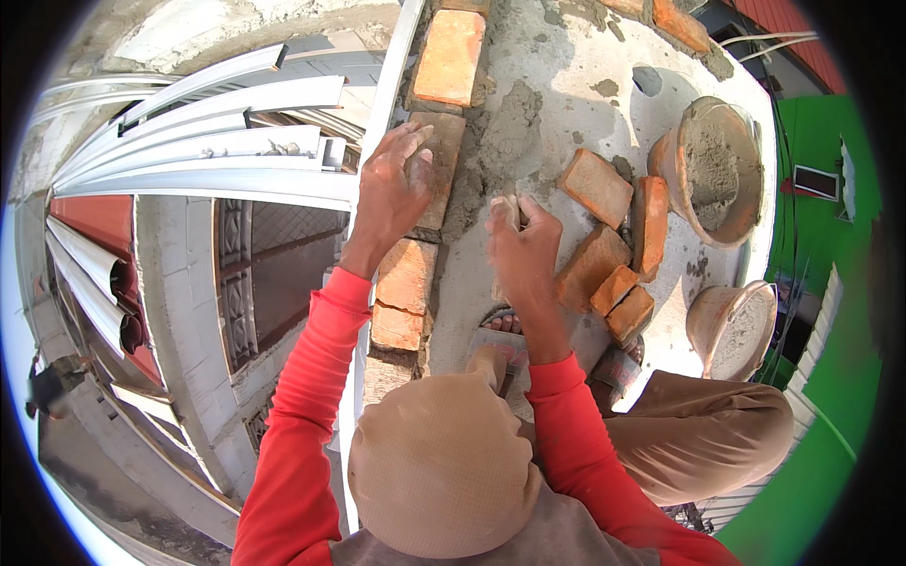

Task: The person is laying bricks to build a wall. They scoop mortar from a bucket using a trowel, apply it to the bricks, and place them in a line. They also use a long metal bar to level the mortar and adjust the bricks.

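My left hand (393, 181) rests on a grey, mortar-smeared brick (445, 158) in the row along the left edge. Its fingers lie stretched over the brick's top without wrapping round it. Just right of that row, my right hand (525, 247) is closed on a tool with a pale handle (511, 209); the handle's end pokes out beyond the fingers, while most of the tool is hidden. Wet mortar (510, 127) lies spread beside the brick. An orange brick (451, 58) sits farther along the row, and a cracked brick (401, 288) lies nearer to me.
Several loose bricks (596, 186) lie right of my right hand. Two buckets of mortar stand beyond them, a larger bucket (666, 158) and a smaller bucket (700, 316). On the left, past the wall's edge, are white metal profiles (236, 146) and a lower level. My sandalled foot (500, 341) is close by.
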The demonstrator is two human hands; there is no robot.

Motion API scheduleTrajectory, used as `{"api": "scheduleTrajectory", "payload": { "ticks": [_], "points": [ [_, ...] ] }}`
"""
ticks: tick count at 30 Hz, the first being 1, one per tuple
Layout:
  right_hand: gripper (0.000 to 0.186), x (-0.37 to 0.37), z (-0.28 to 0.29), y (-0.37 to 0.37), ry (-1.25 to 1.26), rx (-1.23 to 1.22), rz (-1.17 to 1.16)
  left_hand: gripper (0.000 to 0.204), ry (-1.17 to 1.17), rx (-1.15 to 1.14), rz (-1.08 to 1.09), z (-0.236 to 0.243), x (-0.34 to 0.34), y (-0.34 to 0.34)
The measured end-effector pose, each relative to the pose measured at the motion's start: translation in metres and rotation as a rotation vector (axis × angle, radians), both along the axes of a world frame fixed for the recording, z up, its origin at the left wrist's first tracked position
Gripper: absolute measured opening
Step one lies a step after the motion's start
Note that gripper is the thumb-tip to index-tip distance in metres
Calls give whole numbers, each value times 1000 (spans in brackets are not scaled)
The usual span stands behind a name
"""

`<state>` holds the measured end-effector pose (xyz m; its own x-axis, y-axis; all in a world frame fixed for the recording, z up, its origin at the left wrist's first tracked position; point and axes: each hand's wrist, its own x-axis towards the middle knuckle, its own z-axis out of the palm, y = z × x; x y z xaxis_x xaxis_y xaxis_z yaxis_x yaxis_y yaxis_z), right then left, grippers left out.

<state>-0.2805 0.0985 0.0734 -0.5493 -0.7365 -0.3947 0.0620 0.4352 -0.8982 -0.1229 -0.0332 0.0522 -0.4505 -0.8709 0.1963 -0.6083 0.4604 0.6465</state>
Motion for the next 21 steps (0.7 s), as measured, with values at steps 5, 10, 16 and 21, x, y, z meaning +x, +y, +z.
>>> {"api": "scheduleTrajectory", "payload": {
  "ticks": [5,10,16,21],
  "points": [
    [15,55,13,-61,399,-145,-32,36,165,-15,314,29,15,-20],
    [17,69,23,-80,479,-276,94,38,142,119,351,40,17,-46],
    [26,-12,-9,0,540,67,21,33,330,319,181,37,11,10],
    [25,-76,-53,6,650,258,317,28,58,503,88,16,-4,110]
  ]
}}
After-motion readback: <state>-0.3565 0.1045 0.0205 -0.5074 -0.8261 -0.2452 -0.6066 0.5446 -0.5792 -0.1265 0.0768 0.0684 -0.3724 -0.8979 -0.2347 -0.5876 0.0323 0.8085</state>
